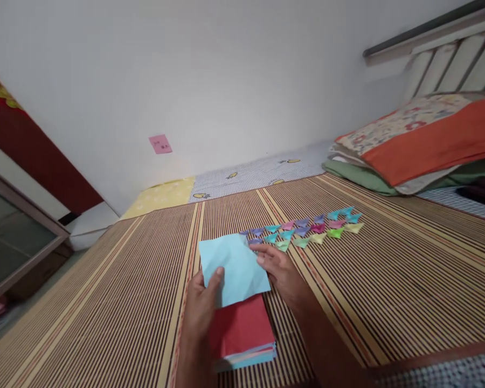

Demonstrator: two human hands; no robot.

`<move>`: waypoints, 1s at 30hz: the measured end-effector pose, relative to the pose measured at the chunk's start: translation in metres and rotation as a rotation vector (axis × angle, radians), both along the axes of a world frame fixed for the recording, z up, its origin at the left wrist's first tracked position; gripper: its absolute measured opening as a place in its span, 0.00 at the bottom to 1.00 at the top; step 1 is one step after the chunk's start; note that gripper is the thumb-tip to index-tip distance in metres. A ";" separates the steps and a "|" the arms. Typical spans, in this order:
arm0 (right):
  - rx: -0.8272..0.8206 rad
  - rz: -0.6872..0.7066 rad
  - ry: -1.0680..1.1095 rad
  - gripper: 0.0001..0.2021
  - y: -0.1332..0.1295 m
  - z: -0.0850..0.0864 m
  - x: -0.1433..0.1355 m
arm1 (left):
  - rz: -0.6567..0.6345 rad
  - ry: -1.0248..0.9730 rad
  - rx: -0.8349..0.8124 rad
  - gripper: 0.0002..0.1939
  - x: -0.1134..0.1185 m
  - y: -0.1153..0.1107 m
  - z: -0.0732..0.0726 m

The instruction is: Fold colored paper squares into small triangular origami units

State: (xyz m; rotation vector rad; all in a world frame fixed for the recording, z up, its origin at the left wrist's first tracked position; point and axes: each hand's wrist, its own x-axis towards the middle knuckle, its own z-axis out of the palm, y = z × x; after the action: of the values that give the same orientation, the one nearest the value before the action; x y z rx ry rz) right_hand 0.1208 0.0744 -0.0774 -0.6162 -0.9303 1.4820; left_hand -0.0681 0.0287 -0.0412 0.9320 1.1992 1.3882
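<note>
A light blue square sheet of paper (236, 269) is held up in my left hand (204, 299), with the thumb pressed on its front face near the lower left and the other fingers behind it. My right hand (281, 269) is at the sheet's right edge, fingers stretched out and overlapping that edge; I cannot tell whether they touch it. Just below the sheet lies a stack of coloured paper (244, 328), red on top, with blue and pale sheets showing at its front edge. Beyond my right hand, several small folded paper pieces (302, 230) in many colours are laid out in rows.
A striped bamboo mat (125, 280) covers the bed. Folded bedding (424, 143) is piled at the right by a white slatted headboard (456, 64). A pink note (160, 144) is stuck on the white wall (234, 81). A glass-fronted cabinet (20, 231) stands at the left.
</note>
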 end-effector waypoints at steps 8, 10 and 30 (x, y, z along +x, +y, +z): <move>0.011 0.185 0.008 0.23 -0.011 0.010 -0.018 | -0.041 0.023 -0.032 0.25 -0.011 -0.005 0.005; 0.029 0.171 -0.038 0.16 -0.014 0.013 -0.015 | -0.075 0.039 -0.042 0.23 -0.016 -0.006 0.006; 0.348 0.090 -0.416 0.12 -0.025 0.033 0.029 | -0.429 0.368 -0.010 0.17 -0.005 -0.008 0.019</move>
State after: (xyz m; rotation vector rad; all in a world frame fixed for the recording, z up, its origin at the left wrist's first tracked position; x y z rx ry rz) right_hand 0.1494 0.0498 -0.0447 -0.6399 -1.5181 1.2473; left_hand -0.0727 0.0205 -0.0221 1.3869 1.1799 0.8901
